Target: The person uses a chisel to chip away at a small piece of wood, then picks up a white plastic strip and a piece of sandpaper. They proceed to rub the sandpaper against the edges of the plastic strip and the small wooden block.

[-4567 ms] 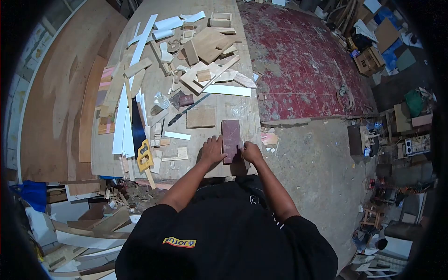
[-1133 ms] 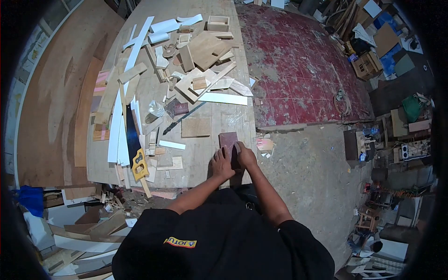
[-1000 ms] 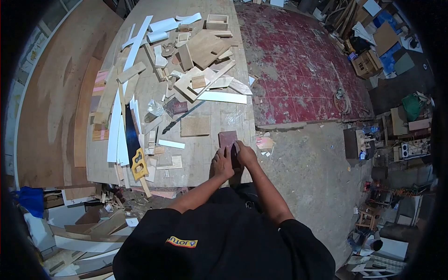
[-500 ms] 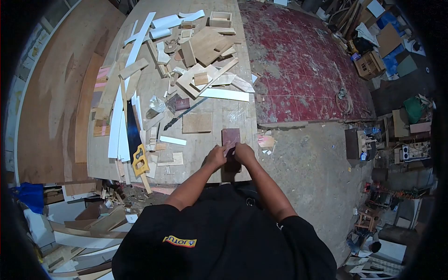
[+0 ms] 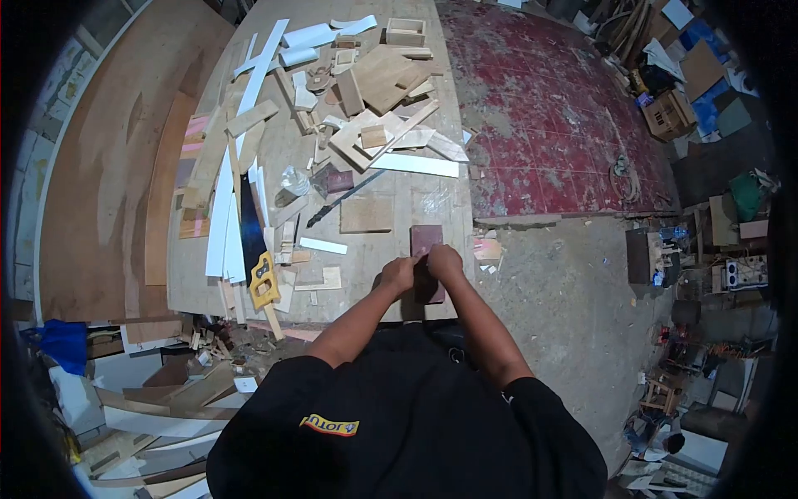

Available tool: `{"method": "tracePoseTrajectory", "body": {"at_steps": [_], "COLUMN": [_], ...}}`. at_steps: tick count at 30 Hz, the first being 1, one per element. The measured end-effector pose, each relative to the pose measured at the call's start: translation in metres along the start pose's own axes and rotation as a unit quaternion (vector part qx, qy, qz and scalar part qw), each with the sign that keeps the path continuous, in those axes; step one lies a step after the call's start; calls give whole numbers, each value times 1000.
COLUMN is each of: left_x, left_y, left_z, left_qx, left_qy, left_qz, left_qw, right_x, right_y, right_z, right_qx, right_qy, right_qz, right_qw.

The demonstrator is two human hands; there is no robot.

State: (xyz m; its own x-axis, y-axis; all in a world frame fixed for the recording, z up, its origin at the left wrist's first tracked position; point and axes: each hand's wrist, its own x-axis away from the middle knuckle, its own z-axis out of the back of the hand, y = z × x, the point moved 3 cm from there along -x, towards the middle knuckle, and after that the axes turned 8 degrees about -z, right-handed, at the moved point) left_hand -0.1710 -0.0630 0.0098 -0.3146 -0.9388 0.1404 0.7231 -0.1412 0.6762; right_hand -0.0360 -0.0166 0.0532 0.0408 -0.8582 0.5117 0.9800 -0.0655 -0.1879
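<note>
A reddish-brown rectangular sheet that looks like sandpaper lies at the near right of the workbench, in front of my body. My left hand is at its left edge, with fingers bent and closed on the sheet. On the sheet's middle rests my right hand, its fingers curled together and pressing there. The fingertips of both hands nearly meet, and small details between them are hidden. Below my right hand the sheet's lower part shows, dark in shadow. Just left and beyond is a flat square wooden board.
A handsaw with a yellow handle lies at the bench's left among white strips. A dark rod-like tool, a crumpled clear plastic piece and a folded brown piece are farther in. Wood offcuts pile at the back.
My right hand has shifted slightly away from my body over the sheet. More of the sheet's lower part shows below the hands. The whole view has shifted a little.
</note>
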Motion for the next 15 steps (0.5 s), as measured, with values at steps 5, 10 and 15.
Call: {"method": "tracePoseTrajectory", "body": {"at_steps": [5, 10, 15], "left_x": [0, -2, -2], "left_y": [4, -2, 3], "left_z": [-1, -1, 3], "left_qx": [-17, -65, -35], "left_qy": [-45, -61, -60], "left_qz": [6, 13, 29], "left_qw": [999, 996, 997], "right_x": [-14, -21, -20], "right_y": [-6, -8, 7], "right_z": [23, 40, -4], "right_qx": [147, -61, 27], "right_qy": [-215, 73, -34], "right_qz": [86, -60, 11], "right_qw": [962, 994, 999]}}
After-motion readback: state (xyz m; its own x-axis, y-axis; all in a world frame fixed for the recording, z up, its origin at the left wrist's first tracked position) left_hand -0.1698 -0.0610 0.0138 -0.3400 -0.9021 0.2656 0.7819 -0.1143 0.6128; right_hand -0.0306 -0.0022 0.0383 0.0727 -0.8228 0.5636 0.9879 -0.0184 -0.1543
